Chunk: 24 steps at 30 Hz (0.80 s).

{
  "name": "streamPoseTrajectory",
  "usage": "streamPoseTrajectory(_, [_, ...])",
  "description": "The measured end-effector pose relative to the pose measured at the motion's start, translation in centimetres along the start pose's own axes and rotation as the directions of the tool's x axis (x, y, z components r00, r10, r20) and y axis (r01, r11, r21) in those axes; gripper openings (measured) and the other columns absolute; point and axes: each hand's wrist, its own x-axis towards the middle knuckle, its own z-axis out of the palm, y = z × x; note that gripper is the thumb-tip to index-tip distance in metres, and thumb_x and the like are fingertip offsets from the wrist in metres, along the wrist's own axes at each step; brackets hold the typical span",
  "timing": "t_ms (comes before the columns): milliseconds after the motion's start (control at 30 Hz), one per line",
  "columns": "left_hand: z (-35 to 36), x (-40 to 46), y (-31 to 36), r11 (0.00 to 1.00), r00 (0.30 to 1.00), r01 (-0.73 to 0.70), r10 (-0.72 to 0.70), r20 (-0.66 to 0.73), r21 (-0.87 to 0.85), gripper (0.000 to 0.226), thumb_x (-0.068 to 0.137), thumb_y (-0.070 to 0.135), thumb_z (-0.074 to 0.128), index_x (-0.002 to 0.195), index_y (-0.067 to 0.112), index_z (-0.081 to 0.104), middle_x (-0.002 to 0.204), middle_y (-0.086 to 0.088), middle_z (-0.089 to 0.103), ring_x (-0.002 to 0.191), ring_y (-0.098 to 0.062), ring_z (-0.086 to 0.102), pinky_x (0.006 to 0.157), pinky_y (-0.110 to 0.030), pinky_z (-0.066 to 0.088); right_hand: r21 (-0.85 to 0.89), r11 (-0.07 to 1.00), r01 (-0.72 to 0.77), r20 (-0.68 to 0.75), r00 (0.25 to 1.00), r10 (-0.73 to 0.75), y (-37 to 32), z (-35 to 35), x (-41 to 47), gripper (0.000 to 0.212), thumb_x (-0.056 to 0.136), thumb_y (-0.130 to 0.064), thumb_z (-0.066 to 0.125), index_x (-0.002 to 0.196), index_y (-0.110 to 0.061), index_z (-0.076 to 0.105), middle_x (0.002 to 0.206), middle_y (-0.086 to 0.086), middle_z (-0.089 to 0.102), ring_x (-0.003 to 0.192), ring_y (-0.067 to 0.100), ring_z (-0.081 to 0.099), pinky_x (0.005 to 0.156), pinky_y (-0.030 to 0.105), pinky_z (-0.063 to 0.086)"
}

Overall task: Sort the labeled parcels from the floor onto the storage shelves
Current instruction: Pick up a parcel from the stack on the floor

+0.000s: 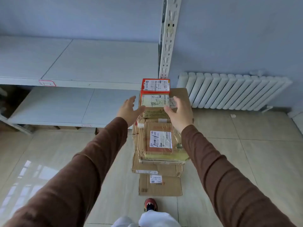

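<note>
Two hands released: left hand [129, 108]; right hand [179, 112] | flank cream parcel [155, 100] atop stack

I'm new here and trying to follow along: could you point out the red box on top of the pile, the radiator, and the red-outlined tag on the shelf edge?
red box [155, 86]: head view, on its white shipping label.
radiator [232, 90]: head view, on its middle fins.
red-outlined tag [47, 83]: head view, on its centre.
</note>
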Motion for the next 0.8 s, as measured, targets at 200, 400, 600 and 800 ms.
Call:
streamPoseTrajectory(200, [3.0, 4.2, 0.0, 0.962, 0.98, 0.198, -0.191, 0.056, -0.189, 0.055, 0.106, 0.034, 0.052, 0.154, 0.01, 0.04, 0.137, -0.002, 0.056, 0.105, -0.016, 0.053, 0.062, -0.009, 0.038, 0.211, 0.942, -0.263, 0.196, 0.955, 0.222, 0.8, 2.4, 4.3, 0.068, 0.106, -0.042, 0.052, 0.162, -0.013, 0.027, 0.168, 0.004, 0.031, 0.153, 0.022, 0.033, 0.125, 0.042, 0.029])
streamPoseTrajectory(400, [4.3, 6.0, -0.5, 0.923, 0.956, 0.277, -0.239, 0.168, -0.267, 0.034, 0.107, 0.023, 0.048, 0.136, 0.009, 0.058, 0.126, -0.01, 0.069, 0.112, -0.03, 0.066, 0.099, -0.042, 0.055, 0.291, 0.893, -0.344, 0.244, 0.929, 0.278, 1.5, 3.7, 5.5, 0.051, 0.108, -0.037, 0.047, 0.153, -0.012, 0.046, 0.155, 0.005, 0.051, 0.143, 0.024, 0.047, 0.12, 0.044, 0.037])
streamPoseTrajectory(600, [3.6, 5.4, -0.6, 0.877, 0.966, 0.257, -0.237, 0.101, -0.406, 0.041, 0.103, 0.012, 0.056, 0.143, 0.008, 0.05, 0.133, -0.012, 0.064, 0.118, -0.032, 0.064, 0.104, -0.05, 0.052, 0.392, 0.886, -0.245, 0.127, 0.969, 0.212, 0.8, 3.9, 4.9, 0.038, 0.109, -0.023, 0.046, 0.146, -0.018, 0.056, 0.142, 0.0, 0.062, 0.131, 0.019, 0.057, 0.114, 0.038, 0.045])
streamPoseTrajectory(800, [0.3, 3.2, 0.0, 0.792, 0.978, 0.144, -0.206, -0.038, -0.594, 0.04, 0.095, 0.013, 0.071, 0.127, 0.016, 0.048, 0.136, -0.008, 0.06, 0.099, -0.019, 0.07, 0.074, -0.025, 0.061, 0.508, 0.858, -0.078, 0.039, 0.997, 0.067, -2.2, 3.2, 3.7, 0.04, 0.11, -0.02, 0.045, 0.149, -0.021, 0.052, 0.136, -0.003, 0.059, 0.13, 0.015, 0.054, 0.116, 0.037, 0.043])
